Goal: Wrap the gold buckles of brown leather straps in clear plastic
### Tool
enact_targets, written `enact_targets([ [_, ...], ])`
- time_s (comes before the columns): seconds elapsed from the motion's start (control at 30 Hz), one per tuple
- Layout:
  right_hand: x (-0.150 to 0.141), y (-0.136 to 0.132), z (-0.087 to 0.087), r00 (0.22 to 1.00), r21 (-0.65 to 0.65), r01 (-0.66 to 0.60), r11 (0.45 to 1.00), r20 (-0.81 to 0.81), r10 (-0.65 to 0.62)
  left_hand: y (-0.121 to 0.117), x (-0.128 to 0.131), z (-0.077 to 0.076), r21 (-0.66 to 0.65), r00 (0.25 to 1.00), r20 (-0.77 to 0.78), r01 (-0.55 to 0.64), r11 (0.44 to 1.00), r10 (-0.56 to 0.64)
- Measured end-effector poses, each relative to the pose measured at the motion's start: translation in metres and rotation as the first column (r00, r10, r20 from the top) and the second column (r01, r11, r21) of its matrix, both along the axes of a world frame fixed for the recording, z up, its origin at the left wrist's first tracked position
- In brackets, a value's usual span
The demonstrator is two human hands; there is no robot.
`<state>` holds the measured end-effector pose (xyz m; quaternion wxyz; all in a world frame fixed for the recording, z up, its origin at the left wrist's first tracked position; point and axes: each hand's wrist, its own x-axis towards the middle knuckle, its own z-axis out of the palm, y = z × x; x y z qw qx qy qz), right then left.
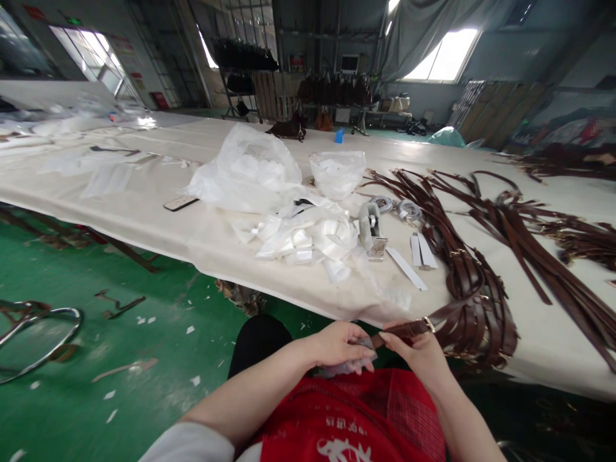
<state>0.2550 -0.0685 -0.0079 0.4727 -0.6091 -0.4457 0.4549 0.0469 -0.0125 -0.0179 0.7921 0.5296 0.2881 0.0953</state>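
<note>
Just in front of the table edge, both my hands are on one brown leather strap [409, 329] with a metal buckle. My right hand [418, 350] pinches it close to the buckle. At the strap's other end, my left hand [344, 346] is closed around a crumpled piece of clear plastic wrap [353, 364] and seems to grip the strap end with it. Beyond my right hand, a bundle of brown buckled straps [476, 308] hangs over the table edge. A tape dispenser [371, 228] stands ahead, with white paper strips [407, 268] beside it.
On the cream-covered table [163, 237] lie a heap of white plastic wrap pieces [308, 237], a large plastic bag [250, 170] and a smaller bag [339, 173]. More brown straps [529, 237] spread to the right. A round metal-framed stool [72, 321] stands on the green floor at left.
</note>
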Motion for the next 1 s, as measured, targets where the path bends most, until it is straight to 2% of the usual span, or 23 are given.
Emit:
enact_targets([
  [0.3, -0.002, -0.003, 0.004, 1.000, 0.021, 0.024, 0.999, 0.001, -0.024, -0.001, 0.011, 0.007, 0.006, 0.998, 0.060, -0.011, 1.000, 0.011],
  [0.5, -0.004, -0.004, 0.010, 1.000, 0.051, 0.015, 0.999, 0.001, -0.015, 0.003, 0.017, 0.003, 0.000, 0.997, 0.074, 0.000, 1.000, 0.000],
  [0.7, -0.012, -0.008, 0.011, 0.998, 0.049, -0.048, 0.998, -0.048, 0.050, 0.002, 0.021, 0.005, 0.002, 0.993, 0.095, -0.067, 0.998, 0.067],
  [0.77, -0.010, -0.009, 0.009, 0.995, 0.035, -0.056, 0.998, -0.076, 0.059, 0.003, 0.018, 0.007, 0.000, 0.995, 0.082, -0.057, 0.998, 0.057],
  [0.9, 0.012, -0.006, 0.003, 0.977, 0.035, 0.081, 0.996, -0.203, -0.072, 0.006, 0.004, 0.005, -0.001, 0.997, -0.053, 0.057, 0.998, -0.057],
  [1.0, 0.031, -0.002, -0.001, 0.943, 0.024, 0.196, 0.980, -0.279, -0.182, 0.005, -0.004, -0.004, -0.044, 0.994, -0.104, 0.042, 0.998, -0.046],
])
